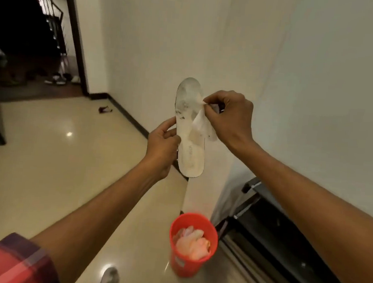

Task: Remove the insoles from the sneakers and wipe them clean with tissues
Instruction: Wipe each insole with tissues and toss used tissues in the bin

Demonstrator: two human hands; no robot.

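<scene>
A white insole [189, 110] with dark dirt marks near its toe end is held upright in front of a cream wall. My left hand [161, 146] grips its left edge around the middle. My right hand [230, 115] pinches a white tissue [201, 122] that lies against the insole's right side. At the bottom edge of the view a grey-white sneaker [110, 279] stands on the floor, only partly visible.
A red bin [190, 264] with crumpled tissues inside stands on the glossy beige floor [56, 164] below my hands. A dark low rack [274, 237] runs along the wall at the right. Far left, a dark doorway shows several shoes [61, 79].
</scene>
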